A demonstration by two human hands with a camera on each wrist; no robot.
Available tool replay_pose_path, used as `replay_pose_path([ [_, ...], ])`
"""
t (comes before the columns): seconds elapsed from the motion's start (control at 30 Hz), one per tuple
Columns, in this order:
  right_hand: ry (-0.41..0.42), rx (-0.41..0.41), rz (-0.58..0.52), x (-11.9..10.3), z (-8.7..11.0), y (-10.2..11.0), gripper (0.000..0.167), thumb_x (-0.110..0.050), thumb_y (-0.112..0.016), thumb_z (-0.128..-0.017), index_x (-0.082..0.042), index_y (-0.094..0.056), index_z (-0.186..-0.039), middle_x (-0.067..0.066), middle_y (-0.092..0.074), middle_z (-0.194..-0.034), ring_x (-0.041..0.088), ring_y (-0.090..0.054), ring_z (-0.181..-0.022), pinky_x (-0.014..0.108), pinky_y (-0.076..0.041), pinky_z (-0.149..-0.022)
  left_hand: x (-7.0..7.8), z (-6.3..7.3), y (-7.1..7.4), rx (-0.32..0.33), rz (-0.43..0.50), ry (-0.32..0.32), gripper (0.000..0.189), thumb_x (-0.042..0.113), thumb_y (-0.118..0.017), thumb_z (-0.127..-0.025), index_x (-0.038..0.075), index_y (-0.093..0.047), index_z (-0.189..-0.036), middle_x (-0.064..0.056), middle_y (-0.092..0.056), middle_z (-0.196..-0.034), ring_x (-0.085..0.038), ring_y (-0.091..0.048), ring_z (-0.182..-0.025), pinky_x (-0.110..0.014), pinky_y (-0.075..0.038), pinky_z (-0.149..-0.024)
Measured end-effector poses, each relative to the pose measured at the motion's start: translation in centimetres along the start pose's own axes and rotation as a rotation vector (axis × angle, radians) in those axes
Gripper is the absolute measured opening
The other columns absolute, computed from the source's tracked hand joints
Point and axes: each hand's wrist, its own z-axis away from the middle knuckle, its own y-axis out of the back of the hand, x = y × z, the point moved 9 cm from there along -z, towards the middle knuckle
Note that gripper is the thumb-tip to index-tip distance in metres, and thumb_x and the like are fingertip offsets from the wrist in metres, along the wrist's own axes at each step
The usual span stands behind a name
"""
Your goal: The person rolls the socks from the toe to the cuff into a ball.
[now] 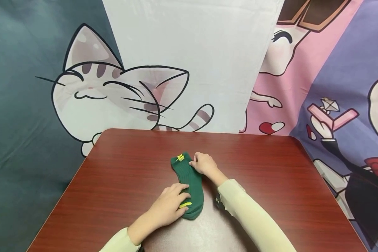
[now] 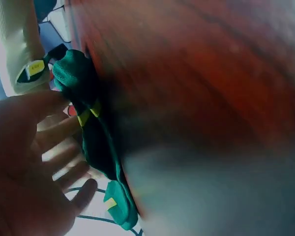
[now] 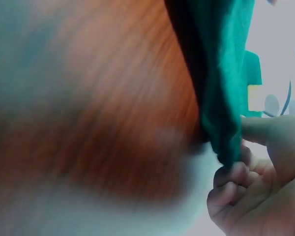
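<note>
A dark green ribbed sock (image 1: 193, 185) with yellow marks lies lengthwise on the table, its cuff at the far end and its rounded toe toward me. Whether a second sock lies under it, I cannot tell. My left hand (image 1: 168, 204) rests on the near left side of the sock, fingers spread and fairly straight. At the far right edge, near the cuff, my right hand (image 1: 204, 163) pinches the fabric. In the right wrist view the green fabric (image 3: 226, 98) runs down to the thumb and curled fingers of that hand. The left wrist view shows the sock (image 2: 96, 142) beyond the spread fingers.
The reddish-brown wooden table (image 1: 129, 157) has rounded far corners. Behind it hangs a cloth backdrop (image 1: 214, 59) printed with a cartoon cat and other figures. Light sleeves (image 1: 252, 213) cover both forearms.
</note>
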Motion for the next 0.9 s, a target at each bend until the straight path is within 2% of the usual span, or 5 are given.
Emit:
replay_pose_path([
  [0.17, 0.138, 0.018, 0.006, -1.1, 2.0, 0.5, 0.024, -0.031, -0.071, -0.096, -0.02, -0.059, -0.078, -0.004, -0.057, -0.07, 0.015, -0.054, -0.063, 0.03, -0.045, -0.059, 0.2, 0.2, -0.4, -0.111, -0.013, -0.085, 0.033, 0.04, -0.06, -0.101, 0.016, -0.069, -0.123, -0.005, -0.053, -0.15, -0.025, -0.038, -0.147, -0.052, -0.029, -0.12],
  [0.4, 0.357, -0.018, -0.088, -2.1, 6.0, 0.9, 0.014, -0.019, -0.072, -0.094, -0.02, -0.065, -0.082, -0.01, -0.059, -0.072, 0.006, -0.053, -0.066, 0.026, -0.047, -0.061, -0.2, 1.0, -0.7, -0.203, 0.058, -0.103, 0.048, 0.048, -0.05, -0.104, 0.014, -0.062, -0.136, -0.009, -0.053, -0.149, -0.031, -0.042, -0.144, -0.055, -0.029, -0.119],
  [0.6, 0.53, -0.038, -0.114, -2.4, 9.9, 1.1, 0.002, -0.017, -0.073, -0.094, -0.016, -0.071, -0.093, -0.01, -0.066, -0.085, 0.003, -0.06, -0.078, 0.026, -0.052, -0.07, -0.2, 1.2, -1.0, -0.244, 0.031, -0.119, 0.053, 0.046, -0.064, -0.098, 0.015, -0.057, -0.141, -0.01, -0.048, -0.154, -0.032, -0.038, -0.146, -0.051, -0.032, -0.118],
  [0.73, 0.622, -0.072, -0.149, -2.4, 12.4, 1.0, 0.01, -0.018, -0.07, -0.096, -0.012, -0.074, -0.104, -0.007, -0.072, -0.096, 0.004, -0.064, -0.088, 0.028, -0.056, -0.076, -0.1, 1.3, -1.3, -0.266, -0.008, -0.135, 0.055, 0.045, -0.067, -0.096, 0.018, -0.056, -0.143, -0.01, -0.045, -0.156, -0.032, -0.037, -0.147, -0.048, -0.034, -0.118],
  [0.9, 0.695, -0.147, -0.16, -2.3, 14.7, 0.5, 0.023, -0.027, -0.064, -0.101, -0.013, -0.074, -0.116, -0.005, -0.074, -0.113, 0.009, -0.068, -0.106, 0.031, -0.057, -0.088, 0.1, 1.5, -1.2, -0.284, -0.047, -0.154, 0.056, 0.045, -0.067, -0.096, 0.02, -0.056, -0.145, -0.006, -0.045, -0.156, -0.03, -0.037, -0.147, -0.045, -0.035, -0.117],
])
